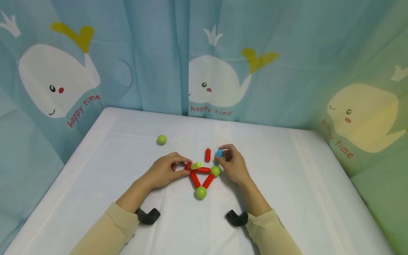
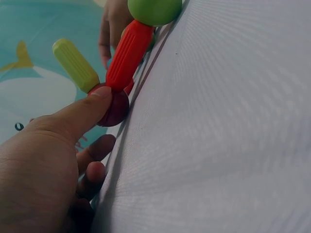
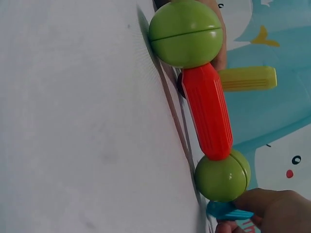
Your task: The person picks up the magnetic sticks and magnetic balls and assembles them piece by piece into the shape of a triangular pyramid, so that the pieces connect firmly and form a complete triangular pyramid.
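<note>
On the white table lies a triangle of red rods (image 1: 208, 181) joined by two green balls (image 1: 201, 192) and one dark red ball (image 1: 188, 166). A yellow-green rod (image 2: 75, 65) sticks up from the dark red ball. My left hand (image 1: 166, 170) pinches that dark red ball between thumb and fingers. Between the thumb and fingertips of my right hand (image 1: 234, 164) is a short blue rod (image 1: 219, 153), held beside the right green ball (image 3: 222, 175). Whether the blue rod touches that ball I cannot tell.
A loose red rod (image 1: 208, 155) lies just behind the triangle, near my right fingertips. Farther back on the left is a loose green ball (image 1: 162, 139). A blue curtain (image 1: 159, 71) with whale prints hangs along the table's far edge.
</note>
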### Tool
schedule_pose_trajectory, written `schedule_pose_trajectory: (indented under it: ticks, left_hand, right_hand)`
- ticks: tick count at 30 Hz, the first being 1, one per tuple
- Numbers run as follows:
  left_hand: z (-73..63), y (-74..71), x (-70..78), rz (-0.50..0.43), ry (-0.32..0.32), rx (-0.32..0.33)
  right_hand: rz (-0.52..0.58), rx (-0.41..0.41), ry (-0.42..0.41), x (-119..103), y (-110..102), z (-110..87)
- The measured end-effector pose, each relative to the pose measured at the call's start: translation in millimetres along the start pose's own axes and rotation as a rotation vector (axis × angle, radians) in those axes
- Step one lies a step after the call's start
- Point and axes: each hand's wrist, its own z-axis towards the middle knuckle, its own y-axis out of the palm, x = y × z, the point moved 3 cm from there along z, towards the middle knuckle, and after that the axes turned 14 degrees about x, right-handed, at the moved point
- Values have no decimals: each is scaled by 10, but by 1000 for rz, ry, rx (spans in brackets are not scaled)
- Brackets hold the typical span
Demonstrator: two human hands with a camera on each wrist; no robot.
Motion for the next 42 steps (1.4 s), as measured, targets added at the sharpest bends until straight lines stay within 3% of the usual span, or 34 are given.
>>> schedule_pose_trajectory:
  ticks: [13, 22, 32, 42]
  left_hand:
    - [9, -31, -6, 25, 9, -8]
    - [-23, -33, -27, 17, 2, -4]
    - [6, -6, -25, 7, 20, -3]
    - [18, -7, -6, -5, 17, 6]
  right_hand:
    - [126, 71, 52, -25, -7, 17]
    - [212, 58, 38, -107, -64, 16]
    - [173, -104, -43, -325, -185, -27]
    - [65, -360, -131, -594, -268, -128]
